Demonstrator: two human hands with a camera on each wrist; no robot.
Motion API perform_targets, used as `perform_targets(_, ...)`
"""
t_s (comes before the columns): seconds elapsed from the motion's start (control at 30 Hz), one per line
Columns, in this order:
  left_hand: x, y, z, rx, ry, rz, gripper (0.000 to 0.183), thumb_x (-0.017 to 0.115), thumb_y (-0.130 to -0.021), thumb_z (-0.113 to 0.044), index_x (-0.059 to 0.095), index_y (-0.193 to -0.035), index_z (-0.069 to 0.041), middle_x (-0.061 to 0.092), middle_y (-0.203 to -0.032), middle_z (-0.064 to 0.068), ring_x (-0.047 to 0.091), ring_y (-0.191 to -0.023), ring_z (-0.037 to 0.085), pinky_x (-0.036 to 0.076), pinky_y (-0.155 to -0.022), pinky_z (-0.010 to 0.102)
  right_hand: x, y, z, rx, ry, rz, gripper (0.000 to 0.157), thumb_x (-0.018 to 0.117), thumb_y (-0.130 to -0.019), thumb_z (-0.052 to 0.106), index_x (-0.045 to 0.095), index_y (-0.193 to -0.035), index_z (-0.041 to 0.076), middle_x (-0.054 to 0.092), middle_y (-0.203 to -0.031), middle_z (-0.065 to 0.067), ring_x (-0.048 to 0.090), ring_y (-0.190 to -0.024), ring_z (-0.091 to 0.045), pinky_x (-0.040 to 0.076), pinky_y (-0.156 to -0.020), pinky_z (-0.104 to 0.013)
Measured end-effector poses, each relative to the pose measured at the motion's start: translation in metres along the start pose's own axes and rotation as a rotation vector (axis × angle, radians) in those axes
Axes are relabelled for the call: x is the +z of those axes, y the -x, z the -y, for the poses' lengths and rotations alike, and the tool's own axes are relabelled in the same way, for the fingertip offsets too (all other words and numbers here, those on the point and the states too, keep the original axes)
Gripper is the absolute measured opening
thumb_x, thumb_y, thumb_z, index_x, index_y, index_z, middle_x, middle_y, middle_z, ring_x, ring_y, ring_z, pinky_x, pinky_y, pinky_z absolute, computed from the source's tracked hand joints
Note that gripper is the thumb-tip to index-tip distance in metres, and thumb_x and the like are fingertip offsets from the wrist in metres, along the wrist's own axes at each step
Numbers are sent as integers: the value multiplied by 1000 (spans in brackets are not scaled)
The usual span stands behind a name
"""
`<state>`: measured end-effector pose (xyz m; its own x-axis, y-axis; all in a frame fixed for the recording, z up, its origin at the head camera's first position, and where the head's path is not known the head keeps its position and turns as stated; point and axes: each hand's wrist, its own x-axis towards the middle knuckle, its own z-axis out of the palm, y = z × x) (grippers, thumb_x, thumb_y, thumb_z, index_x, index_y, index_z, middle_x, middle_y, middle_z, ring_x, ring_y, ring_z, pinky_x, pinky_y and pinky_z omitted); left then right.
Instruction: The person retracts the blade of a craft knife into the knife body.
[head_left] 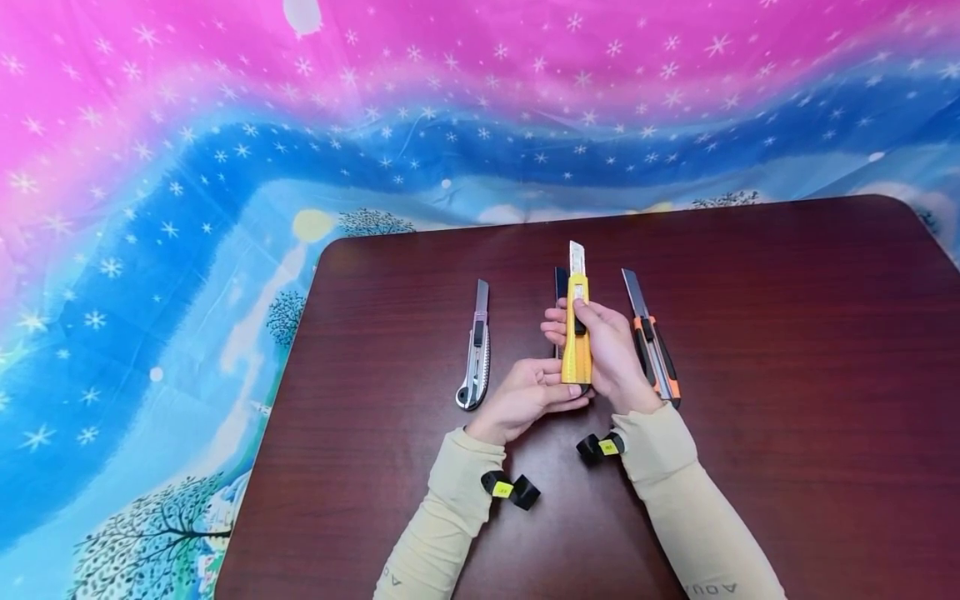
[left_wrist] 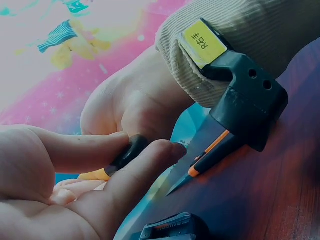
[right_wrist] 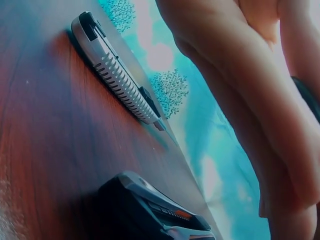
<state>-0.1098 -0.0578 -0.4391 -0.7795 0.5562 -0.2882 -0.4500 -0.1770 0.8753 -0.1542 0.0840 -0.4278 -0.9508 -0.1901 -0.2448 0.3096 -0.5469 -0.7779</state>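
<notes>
A yellow utility knife is held upright over the table in the head view, its blade extended at the top. My right hand grips its handle, with the thumb on the slider. At the bottom end, my left hand pinches the black end cap between thumb and finger, as the left wrist view shows. A black utility knife lies behind the yellow one, mostly hidden by it and my hands. Fingers fill the right side of the right wrist view.
On the brown table, a silver utility knife lies to the left with its blade out. An orange-and-black utility knife lies to the right, partly behind my right wrist. A patterned cloth hangs beyond the table's far edge.
</notes>
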Motion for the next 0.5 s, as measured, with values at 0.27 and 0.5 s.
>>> perform_targets(0.27, -1, -1, 2, -10, 16, 8, 40, 47, -91, 17, 46, -131, 17, 56, -126, 33, 63, -94, 11, 51, -100, 41, 1, -1, -2, -13, 2, -25, 26, 44, -103, 18, 50, -119, -1, 73, -95, -6, 72, -88, -16, 60, -80, -26)
perform_targets(0.5, -1, 0, 1, -13, 29, 9, 40, 47, -92, 16, 46, -131, 16, 53, -130, 35, 63, -96, 11, 51, -101, 41, 0, -2, -2, -9, -47, -1, 23, 44, -103, 15, 51, -119, -1, 73, -96, -8, 72, -88, -18, 59, -82, -27)
